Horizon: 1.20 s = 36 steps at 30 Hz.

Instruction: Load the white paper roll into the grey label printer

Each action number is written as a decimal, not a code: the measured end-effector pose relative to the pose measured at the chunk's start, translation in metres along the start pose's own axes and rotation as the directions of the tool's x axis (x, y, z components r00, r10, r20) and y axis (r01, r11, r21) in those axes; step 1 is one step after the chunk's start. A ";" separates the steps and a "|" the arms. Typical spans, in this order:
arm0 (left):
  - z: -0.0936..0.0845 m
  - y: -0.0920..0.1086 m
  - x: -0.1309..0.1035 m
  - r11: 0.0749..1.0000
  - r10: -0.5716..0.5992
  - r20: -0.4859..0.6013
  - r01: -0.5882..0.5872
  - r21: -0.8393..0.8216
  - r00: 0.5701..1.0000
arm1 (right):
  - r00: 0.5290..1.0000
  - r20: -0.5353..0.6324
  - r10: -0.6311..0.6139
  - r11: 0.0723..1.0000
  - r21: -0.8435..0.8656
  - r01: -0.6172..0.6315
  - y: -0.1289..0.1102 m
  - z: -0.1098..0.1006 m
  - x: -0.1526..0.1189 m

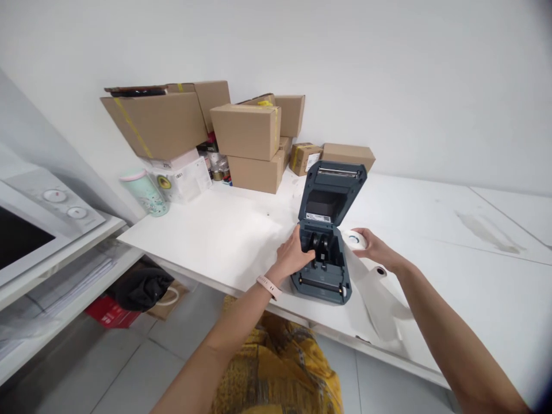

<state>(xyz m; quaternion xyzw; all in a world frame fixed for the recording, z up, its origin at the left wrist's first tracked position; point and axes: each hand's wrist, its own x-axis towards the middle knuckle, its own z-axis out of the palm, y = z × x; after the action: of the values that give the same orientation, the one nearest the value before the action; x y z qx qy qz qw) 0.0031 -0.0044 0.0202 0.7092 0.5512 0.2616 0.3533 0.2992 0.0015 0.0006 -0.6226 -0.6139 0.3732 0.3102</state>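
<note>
A dark grey label printer stands on the white table with its lid raised, showing black roll holders inside. My left hand grips the printer's left side wall, its thumb reaching over into the bay. Just right of the printer, a white paper roll is in my right hand, fingers wrapped round its far side. Below that hand lies white paper, partly curled, with a dark round core end showing. Whether this paper joins the held roll, I cannot tell.
Cardboard boxes are stacked at the back left, with smaller boxes behind the printer. A mint-green tumbler stands near the table's left end. A microwave sits on a shelf at far left. The table's front edge runs close to me.
</note>
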 end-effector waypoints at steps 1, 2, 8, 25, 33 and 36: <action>0.002 0.000 0.000 1.000 -0.001 -0.005 0.001 -0.001 1.000 | 1.000 0.006 0.000 1.000 -0.004 0.000 0.000 0.000 0.000; 0.003 -0.001 -0.001 1.000 -0.001 -0.013 0.001 -0.002 1.000 | 1.000 0.014 -0.002 1.000 -0.008 0.003 0.000 -0.001 -0.001; 0.003 -0.011 -0.004 0.998 0.042 -0.024 -0.041 0.045 0.999 | 0.996 -0.085 -0.022 0.993 0.117 0.032 0.016 -0.046 -0.030; 0.007 -0.030 -0.006 0.959 0.019 -0.070 -0.038 -0.281 0.997 | 0.998 -0.057 0.020 0.974 0.227 -0.007 -0.010 -0.043 -0.109; 0.013 -0.036 -0.006 0.912 -0.038 -0.128 -0.018 -0.410 0.991 | 0.922 0.236 -0.307 0.773 -0.503 0.386 -0.123 0.031 -0.045; 0.013 -0.036 -0.007 0.912 -0.035 -0.133 -0.022 -0.409 0.991 | 0.917 0.287 -0.276 0.612 -0.684 0.398 -0.115 0.070 -0.010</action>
<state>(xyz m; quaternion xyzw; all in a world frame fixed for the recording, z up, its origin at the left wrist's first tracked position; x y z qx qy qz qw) -0.0105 -0.0088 -0.0160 0.5980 0.5095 0.4183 0.4560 0.1792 -0.0069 0.0610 -0.5362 -0.8388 0.0785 0.0527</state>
